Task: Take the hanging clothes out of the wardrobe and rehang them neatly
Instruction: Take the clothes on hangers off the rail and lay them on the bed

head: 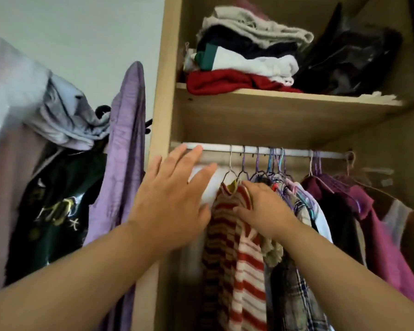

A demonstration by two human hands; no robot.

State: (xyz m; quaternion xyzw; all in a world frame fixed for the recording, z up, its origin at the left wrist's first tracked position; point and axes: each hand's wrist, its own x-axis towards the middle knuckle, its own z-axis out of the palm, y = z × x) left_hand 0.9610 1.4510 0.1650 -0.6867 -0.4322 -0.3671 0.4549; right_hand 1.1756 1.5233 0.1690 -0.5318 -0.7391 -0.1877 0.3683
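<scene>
Wardrobe (164,91): open, light wood, filling the centre and right of the view.
Rod (294,153): white, runs left to right under the shelf; its left end is bare.
Hanging clothes (330,211): crowded on wire hangers along the middle and right of the rod.
Striped top (246,271): red and white, the leftmost garment on the rod, hung on a pale hanger (230,163).
Left hand (170,194): fingers straight and spread wide, holding nothing; the fingertips are in front of the bare left end of the rod, just left of the striped top.
Right hand (263,209): fingers curled over the shoulder of the striped top, thumb pressed on its front; the fingertips are hidden among the neighbouring garments.
Plaid garment (294,295): just right of the striped top, below the right forearm.
Shelf (273,99): above the rod; carries a folded stack (244,60) with a black bag (349,58) to its right.
Outside left: a purple garment (127,151), a black printed garment (58,211) and a grey garment (65,120) hang beside the wardrobe.
</scene>
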